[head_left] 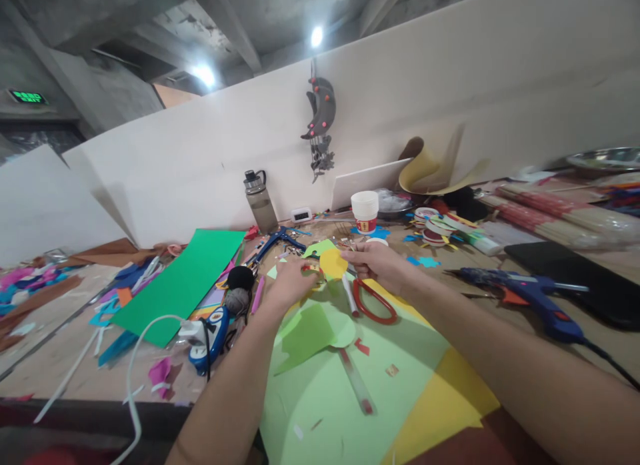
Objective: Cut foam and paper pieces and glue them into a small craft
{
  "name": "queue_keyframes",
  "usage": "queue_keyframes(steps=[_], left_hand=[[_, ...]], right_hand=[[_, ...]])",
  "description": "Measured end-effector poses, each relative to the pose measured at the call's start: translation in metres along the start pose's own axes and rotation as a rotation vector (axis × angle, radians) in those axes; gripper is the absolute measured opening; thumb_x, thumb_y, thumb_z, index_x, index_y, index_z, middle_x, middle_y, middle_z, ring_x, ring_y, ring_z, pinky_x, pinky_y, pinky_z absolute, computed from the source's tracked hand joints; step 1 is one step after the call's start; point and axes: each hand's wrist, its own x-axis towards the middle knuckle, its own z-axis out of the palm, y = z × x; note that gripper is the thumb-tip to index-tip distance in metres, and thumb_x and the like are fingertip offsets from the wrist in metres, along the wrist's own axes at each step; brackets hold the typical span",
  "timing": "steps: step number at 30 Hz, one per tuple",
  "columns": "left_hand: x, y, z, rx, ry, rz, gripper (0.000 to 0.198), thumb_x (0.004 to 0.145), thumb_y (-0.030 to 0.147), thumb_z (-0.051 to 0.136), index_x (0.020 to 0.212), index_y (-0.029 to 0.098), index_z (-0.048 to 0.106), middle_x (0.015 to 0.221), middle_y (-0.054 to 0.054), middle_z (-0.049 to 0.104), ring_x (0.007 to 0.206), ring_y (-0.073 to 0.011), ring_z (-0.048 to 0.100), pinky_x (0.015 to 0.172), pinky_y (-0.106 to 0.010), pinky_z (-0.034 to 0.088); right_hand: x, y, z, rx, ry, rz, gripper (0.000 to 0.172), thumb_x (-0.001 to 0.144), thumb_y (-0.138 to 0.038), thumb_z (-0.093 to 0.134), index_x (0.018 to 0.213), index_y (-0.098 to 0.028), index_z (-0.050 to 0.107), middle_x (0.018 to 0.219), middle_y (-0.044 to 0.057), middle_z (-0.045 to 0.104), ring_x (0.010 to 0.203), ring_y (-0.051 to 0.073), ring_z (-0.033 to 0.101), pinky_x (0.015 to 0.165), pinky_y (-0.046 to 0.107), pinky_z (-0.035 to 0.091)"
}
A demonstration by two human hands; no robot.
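Observation:
My right hand (377, 263) pinches the edge of a rounded yellow paper piece (332, 263) between thumb and finger. Just left of it, my left hand (293, 281) has its fingers closed at a small red and yellow item (312, 269), too small to make out. Red-handled scissors (376, 316) lie below my right hand, beside a white pen (351, 297). Under my wrists, cut green paper (307, 335) rests on a large pale green sheet (320, 411). A clear pen with red ends (358, 383) lies there too, near small red scraps (361, 346).
A blue glue gun (530, 295) with its cable lies at right near a black tray (575, 281). A green sheet (185, 285), blue power strip (210, 341) and white cable are at left. A bottle (263, 208) and white cups (365, 205) stand at the back.

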Motion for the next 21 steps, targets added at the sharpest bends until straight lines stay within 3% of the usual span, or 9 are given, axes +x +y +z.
queue_keyframes(steps=[2,6,9,11,14,17,21], left_hand=[[0.001,0.001,-0.005,-0.001,0.096,0.063,0.019,0.058,0.015,0.074,0.075,0.022,0.072,0.102,-0.008,0.071,0.112,-0.0293,0.057,0.104,-0.041,0.038],[0.003,0.011,-0.01,-0.211,0.15,0.092,0.02,0.066,0.016,0.073,0.085,0.021,0.074,0.106,-0.009,0.071,0.112,-0.0273,0.058,0.106,-0.04,0.036],[0.001,0.021,-0.004,-0.376,0.023,0.042,0.025,0.07,0.022,0.074,0.095,0.019,0.073,0.103,-0.009,0.072,0.097,-0.0234,0.063,0.087,-0.034,0.048],[-0.002,0.025,0.002,-0.426,-0.067,-0.014,0.022,0.069,0.022,0.075,0.09,0.017,0.071,0.089,-0.007,0.072,0.08,-0.0186,0.065,0.071,-0.028,0.05],[-0.005,0.027,0.01,-0.421,-0.06,-0.096,0.011,0.071,0.022,0.073,0.079,0.015,0.068,0.065,0.0,0.064,0.055,-0.0104,0.056,0.052,-0.02,0.042],[-0.005,0.023,0.015,-0.457,-0.017,-0.14,0.009,0.071,0.021,0.073,0.075,0.015,0.067,0.059,0.003,0.06,0.048,-0.0067,0.05,0.045,-0.017,0.038],[-0.004,0.016,0.021,-0.535,-0.022,-0.176,0.011,0.069,0.021,0.075,0.075,0.015,0.068,0.063,0.001,0.063,0.049,-0.0064,0.053,0.043,-0.015,0.041]], right_hand=[[0.001,0.001,0.0,0.001,-0.008,0.015,0.052,0.049,-0.048,0.088,0.06,-0.02,0.046,0.045,-0.011,0.033,0.043,0.003,0.024,0.042,0.02,0.018],[0.002,0.005,0.001,0.003,-0.003,0.035,0.051,0.049,-0.047,0.088,0.06,-0.019,0.048,0.045,-0.012,0.032,0.043,0.003,0.023,0.042,0.02,0.019],[0.0,0.005,0.004,0.007,0.0,0.046,0.049,0.049,-0.046,0.089,0.061,-0.019,0.05,0.044,-0.011,0.032,0.043,0.003,0.023,0.041,0.02,0.018],[-0.002,0.004,0.008,0.017,0.004,0.049,0.048,0.05,-0.045,0.088,0.061,-0.018,0.05,0.045,-0.011,0.033,0.044,0.004,0.024,0.041,0.02,0.019],[-0.006,0.002,0.014,0.056,0.033,0.041,0.041,0.061,-0.045,0.082,0.067,-0.019,0.051,0.05,-0.009,0.036,0.046,0.005,0.027,0.042,0.019,0.026],[-0.008,0.0,0.016,0.091,0.088,0.033,0.029,0.076,-0.046,0.067,0.074,-0.02,0.053,0.056,-0.007,0.042,0.047,0.007,0.035,0.045,0.02,0.035],[-0.006,-0.002,0.013,0.065,0.142,0.009,0.021,0.074,-0.037,0.067,0.07,-0.019,0.056,0.062,-0.002,0.053,0.053,0.009,0.046,0.051,0.023,0.042]])
